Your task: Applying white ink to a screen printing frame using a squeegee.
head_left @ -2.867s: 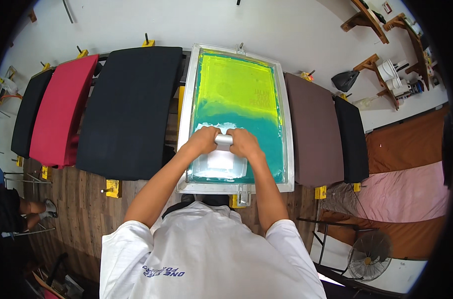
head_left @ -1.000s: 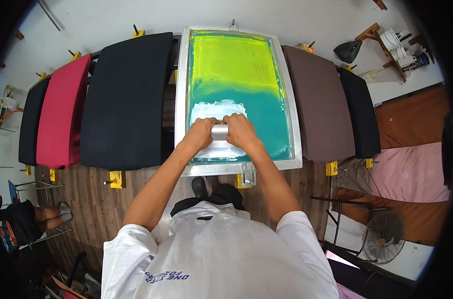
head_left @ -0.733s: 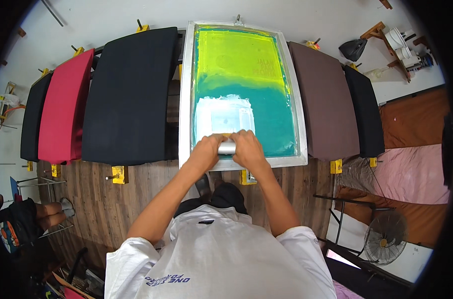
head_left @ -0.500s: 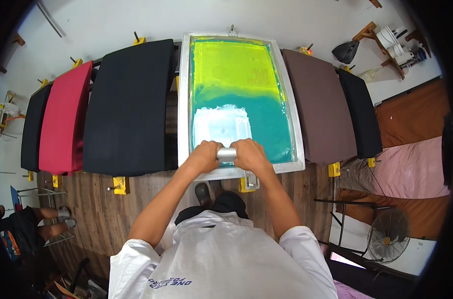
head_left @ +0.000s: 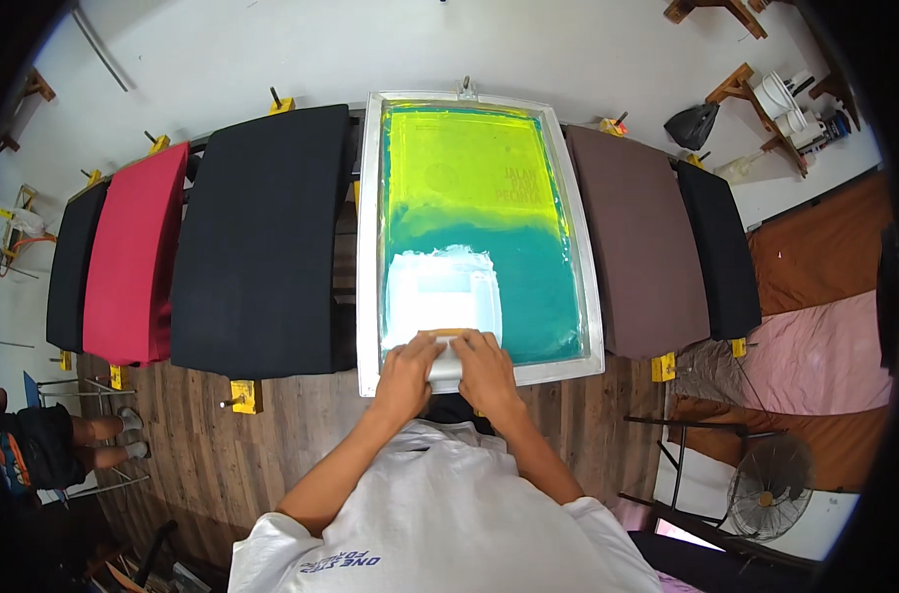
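Note:
A silver-handled squeegee (head_left: 446, 370) is gripped by both hands at the near end of a screen-printing frame (head_left: 590, 296). My left hand (head_left: 406, 378) is closed round the left part of the handle, and my right hand (head_left: 485, 372) round the right part. Past my fingertips shows the squeegee's orange-brown edge (head_left: 447, 332). White ink (head_left: 410, 296) covers the near left of the green mesh (head_left: 538, 287). Yellow-green covers its far half, with faint lettering at the right. My hands hide whether the blade touches the mesh.
Black (head_left: 256, 237), red (head_left: 138, 257) and brown (head_left: 639, 237) fabric-covered boards flank the frame, with yellow clamps (head_left: 245, 396) at their ends. A fan (head_left: 769, 489) stands at lower right. Another person's legs (head_left: 98, 442) show at lower left.
Both hands and the squeegee have moved toward me, to the frame's near edge. The squeegee has tilted, so its orange-brown edge now shows beyond my fingers. The view has shifted slightly.

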A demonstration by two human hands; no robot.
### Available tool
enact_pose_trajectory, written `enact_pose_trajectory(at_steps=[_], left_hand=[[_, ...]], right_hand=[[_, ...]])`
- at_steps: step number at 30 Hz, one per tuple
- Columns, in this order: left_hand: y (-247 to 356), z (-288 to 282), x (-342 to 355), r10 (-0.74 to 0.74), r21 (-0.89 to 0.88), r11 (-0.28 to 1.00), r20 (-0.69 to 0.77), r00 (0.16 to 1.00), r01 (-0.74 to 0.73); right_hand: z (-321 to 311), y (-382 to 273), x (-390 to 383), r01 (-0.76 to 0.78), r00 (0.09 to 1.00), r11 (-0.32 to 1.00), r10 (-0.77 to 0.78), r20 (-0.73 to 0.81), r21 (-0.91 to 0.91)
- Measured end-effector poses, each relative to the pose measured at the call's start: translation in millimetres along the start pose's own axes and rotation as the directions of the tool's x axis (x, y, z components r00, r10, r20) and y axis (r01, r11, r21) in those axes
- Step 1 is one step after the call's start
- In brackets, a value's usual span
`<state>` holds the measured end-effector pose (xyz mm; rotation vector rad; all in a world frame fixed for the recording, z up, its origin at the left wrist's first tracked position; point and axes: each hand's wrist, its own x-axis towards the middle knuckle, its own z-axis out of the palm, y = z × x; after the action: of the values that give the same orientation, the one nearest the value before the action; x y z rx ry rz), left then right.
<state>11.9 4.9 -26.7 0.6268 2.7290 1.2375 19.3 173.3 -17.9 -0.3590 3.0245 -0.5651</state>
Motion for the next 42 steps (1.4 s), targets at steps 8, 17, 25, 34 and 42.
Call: enact_pose_trajectory(at_steps=[8,17,25,34,42], left_hand=[[-24.6,-24.4,82.1,-0.064,0.035,0.997,0.083,0.994,0.062],[-29.8,-25.9,109.7,-0.166,0.02,0.986,0.149,0.975,0.165],[-24.9,-10.7,70.0,-0.075,0.047,0.996,0.08,0.994,0.072],[2.4,-2.6,12.1,0.022,-0.011,1.0,0.005,1.0,-0.022],[-40.8,-22.7,110.8,-0.077,0.058,0.996,0.123,0.989,0.07]], right_hand=[[-29.0,17.6,88.5,-0.003,0.991,0.997,0.014,0.134,-0.078],[-32.2,26.2,124.3,-0.11,0.948,0.993,0.116,0.297,-0.038],[-12.2,17.9,74.3,-0.063,0.99,0.998,0.064,0.129,-0.014],[-18.1,2.0,10.4,-0.023,0.993,1.0,0.023,0.114,-0.002],[-30.8,28.5,124.1,-0.043,0.963,0.996,0.061,0.264,-0.073]])
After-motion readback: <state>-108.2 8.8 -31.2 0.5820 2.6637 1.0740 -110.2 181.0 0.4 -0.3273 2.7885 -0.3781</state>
